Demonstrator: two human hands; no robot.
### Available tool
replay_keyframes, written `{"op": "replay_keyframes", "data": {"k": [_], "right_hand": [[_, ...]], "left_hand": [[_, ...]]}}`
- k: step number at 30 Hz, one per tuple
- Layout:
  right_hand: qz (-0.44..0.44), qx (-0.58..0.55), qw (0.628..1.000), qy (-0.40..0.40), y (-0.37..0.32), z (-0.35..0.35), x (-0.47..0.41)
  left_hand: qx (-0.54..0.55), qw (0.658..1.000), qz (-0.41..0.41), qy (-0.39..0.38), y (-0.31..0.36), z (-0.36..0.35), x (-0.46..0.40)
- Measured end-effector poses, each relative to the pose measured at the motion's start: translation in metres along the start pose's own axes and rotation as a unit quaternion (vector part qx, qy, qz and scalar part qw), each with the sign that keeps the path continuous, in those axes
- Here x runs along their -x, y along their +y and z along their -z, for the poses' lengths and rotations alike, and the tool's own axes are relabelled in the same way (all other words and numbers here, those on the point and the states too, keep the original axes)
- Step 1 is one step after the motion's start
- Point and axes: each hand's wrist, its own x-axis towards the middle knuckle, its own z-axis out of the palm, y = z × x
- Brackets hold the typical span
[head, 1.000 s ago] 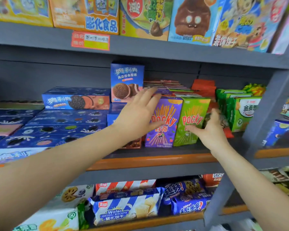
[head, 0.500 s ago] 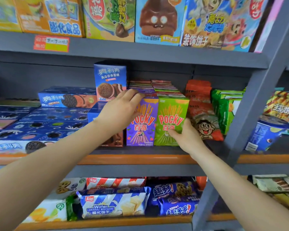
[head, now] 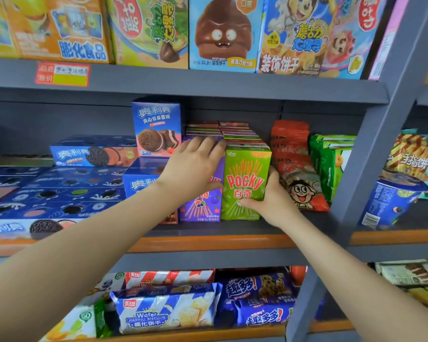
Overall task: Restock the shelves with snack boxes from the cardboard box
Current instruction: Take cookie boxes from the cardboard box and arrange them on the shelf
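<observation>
A green Pocky box (head: pixel 245 178) stands upright at the front of the middle shelf (head: pixel 208 243), touching a purple Pocky box (head: pixel 200 208) on its left. Behind both run two rows of more Pocky boxes (head: pixel 232 132). My left hand (head: pixel 193 166) lies flat with spread fingers over the purple box's upper front and top. My right hand (head: pixel 274 201) grips the green box at its lower right side, thumb across the front. The cardboard box is out of view.
Blue Oreo boxes (head: pixel 92 154) are stacked to the left, one upright (head: pixel 156 127). Red snack bags (head: pixel 294 169) and green bags (head: pixel 331 164) crowd the right, beside a grey shelf post (head: pixel 381 144). Wafer packs (head: pixel 166 312) fill the shelf below.
My right hand has slid down and closed around the green box's lower right corner. My left hand has moved lower over the purple box's front. Both boxes now stand flush together.
</observation>
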Motion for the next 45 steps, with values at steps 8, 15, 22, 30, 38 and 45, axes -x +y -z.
{"op": "replay_keyframes", "data": {"k": [8, 15, 22, 30, 38, 45], "right_hand": [[0.005, -0.173, 0.973, -0.153, 0.003, 0.014, -0.028], [-0.002, -0.214, 0.962, -0.168, 0.004, 0.022, -0.028], [-0.123, -0.498, 0.857, -0.053, -0.008, 0.032, -0.075], [-0.152, -0.507, 0.844, -0.089, -0.016, 0.009, -0.082], [-0.088, -0.422, 0.902, 0.036, 0.005, 0.012, -0.039], [0.047, -0.104, 0.992, -0.060, 0.010, 0.007, 0.005]], "left_hand": [[-0.001, 1.000, -0.011, -0.009, -0.004, -0.005, -0.003], [0.012, 1.000, -0.028, -0.007, -0.005, -0.007, -0.008], [0.030, 0.998, -0.045, -0.009, 0.000, -0.006, -0.017], [0.037, 0.999, -0.033, 0.017, 0.003, -0.002, -0.015], [0.052, 0.998, 0.007, 0.038, 0.013, -0.006, -0.022], [0.026, 0.998, 0.007, 0.063, -0.009, -0.001, 0.004]]}}
